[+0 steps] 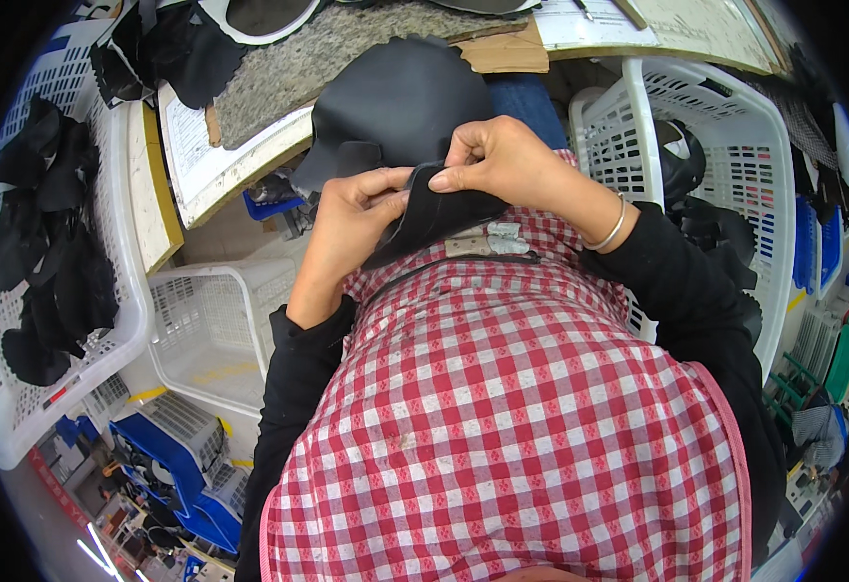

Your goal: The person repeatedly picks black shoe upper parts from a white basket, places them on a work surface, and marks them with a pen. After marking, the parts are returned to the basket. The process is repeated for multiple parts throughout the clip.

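Observation:
A black, leather-like sheet [400, 92] with a notched far edge lies over my lap and up against the front of the workbench. Its near edge is folded up between my two hands. My left hand [352, 218] pinches the fold from the left, thumb and fingers closed on it. From the right, my right hand [502, 160] grips the same edge between thumb and forefinger, close to the left fingertips. Below the fingers the sheet's darker underside shows. What lies inside the fold is hidden.
A workbench [187, 184] with a grey stone-like slab [279, 82] stands ahead. Black cut pieces [167, 48] lie at its left. White plastic baskets stand left [119, 291] and right [774, 194], both holding black pieces. Another white basket [201, 281] sits lower left.

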`<state>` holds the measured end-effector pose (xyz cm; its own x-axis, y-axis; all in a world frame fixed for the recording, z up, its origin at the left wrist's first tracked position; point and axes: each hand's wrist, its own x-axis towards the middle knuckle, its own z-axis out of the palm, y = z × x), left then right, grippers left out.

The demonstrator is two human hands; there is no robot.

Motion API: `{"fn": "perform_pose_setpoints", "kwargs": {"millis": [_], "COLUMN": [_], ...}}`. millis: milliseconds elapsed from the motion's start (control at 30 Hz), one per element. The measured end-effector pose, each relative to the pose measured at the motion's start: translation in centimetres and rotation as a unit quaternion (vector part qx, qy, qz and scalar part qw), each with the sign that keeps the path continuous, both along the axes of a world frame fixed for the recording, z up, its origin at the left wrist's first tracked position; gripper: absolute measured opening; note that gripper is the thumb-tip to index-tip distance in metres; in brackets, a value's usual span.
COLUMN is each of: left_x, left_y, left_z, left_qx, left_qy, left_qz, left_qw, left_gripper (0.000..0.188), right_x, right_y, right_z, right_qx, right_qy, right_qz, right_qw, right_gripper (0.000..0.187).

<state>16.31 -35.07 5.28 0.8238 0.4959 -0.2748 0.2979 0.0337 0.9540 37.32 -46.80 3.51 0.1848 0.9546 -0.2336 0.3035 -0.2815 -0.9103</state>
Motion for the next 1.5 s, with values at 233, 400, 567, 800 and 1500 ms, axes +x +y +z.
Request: {"fn": "perform_pose_setpoints", "kwargs": {"millis": [233, 400, 567, 800, 1500], "left_x": [-0.3, 0.3, 0.0, -0.6, -1.0], "left_y": [1.7, 0.2, -0.2, 0.6, 2.4], "left_z": [-0.5, -0.6, -1.0, -2.3, 14.7], "left_qx": [-0.069, -0.071, -0.116, -0.214, 0.345], "left_qy": [-0.012, 0.007, 0.001, -0.052, -0.114], "left_qz": [-0.018, 0.029, 0.079, 0.05, -0.038], "left_qw": [0.997, 0.997, 0.99, 0.974, 0.931], "left_gripper": [0.024, 0.021, 0.023, 0.026, 0.015], "right_x": [-0.1, -0.6, -0.5, 0.0, -1.8], "right_y": [0.0, -0.3, -0.1, -0.1, 4.3], "right_z": [0.1, 0.8, 0.7, -0.2, 10.1], "right_qx": [-0.01, -0.022, -0.027, -0.043, 0.333], "right_qy": [0.019, -0.046, -0.042, 0.102, -0.145], "right_qz": [0.007, -0.005, -0.01, -0.019, 0.148], "right_qw": [1.0, 0.999, 0.999, 0.994, 0.92], "right_gripper": [0.038, 0.039, 0.037, 0.028, 0.028]}}
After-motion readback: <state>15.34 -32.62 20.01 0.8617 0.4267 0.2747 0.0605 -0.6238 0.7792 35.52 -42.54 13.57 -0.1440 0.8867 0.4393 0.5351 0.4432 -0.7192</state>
